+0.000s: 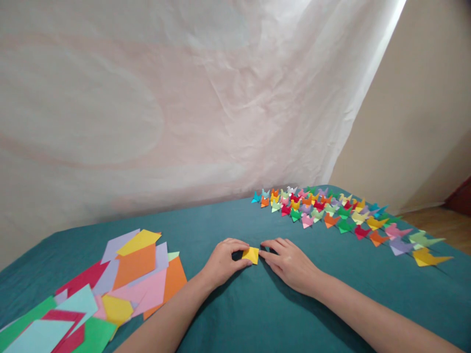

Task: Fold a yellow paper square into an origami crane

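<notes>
A small folded piece of yellow paper (251,255) lies between my two hands at the middle of the table, with crease lines across its face. My left hand (227,261) grips its left side, thumb at the near edge and fingers at the far edge. On the other side, my right hand (289,264) has its fingertips at the paper's right edge, thumb and fingers slightly apart. Whether the right fingertips pinch that edge or merely touch it, I cannot tell.
Loose coloured paper sheets (136,267) overlap in a pile at the left. Several rows of folded paper birds (331,220) stand at the right. A dark green cloth (217,220) covers the table. Behind it hangs a pale curtain (206,113), beside a plain wall (415,108).
</notes>
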{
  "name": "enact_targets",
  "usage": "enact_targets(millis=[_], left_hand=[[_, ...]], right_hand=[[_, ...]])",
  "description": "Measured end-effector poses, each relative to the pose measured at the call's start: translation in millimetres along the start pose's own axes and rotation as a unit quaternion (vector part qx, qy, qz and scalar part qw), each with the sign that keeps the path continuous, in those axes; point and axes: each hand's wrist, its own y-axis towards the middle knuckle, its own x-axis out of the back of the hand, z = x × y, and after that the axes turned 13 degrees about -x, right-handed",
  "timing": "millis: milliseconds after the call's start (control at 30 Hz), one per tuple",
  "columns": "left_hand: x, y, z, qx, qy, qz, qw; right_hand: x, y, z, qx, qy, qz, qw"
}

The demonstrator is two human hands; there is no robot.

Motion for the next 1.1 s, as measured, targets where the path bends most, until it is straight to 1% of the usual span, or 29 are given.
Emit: enact_targets(millis=[167,433,667,800,1100], left_hand=[[-1.4,-2,3,-0.004,-0.001,-0.014,1.0],[-1.6,-1,3,0.004,0.006,-0.022,1.0],[-2.0,-2,4,0.006,0.035,-0.034,0.999],[-1.4,-2,4,0.007,0.03,-0.041,0.999],[0.0,-2,0,0.018,0.031,-0.026,0.999]], right_hand=[[0,1,1,0.007,0.026,0.015,1.0],[-1,1,0,0.038,0.051,0.035,0.997],[2,3,2,0.031,0.055,0.048,0.997],[3,5,6,0.025,0.059,0.051,0.997],[8,11,15,0.01,0.033,0.059,0.998]])
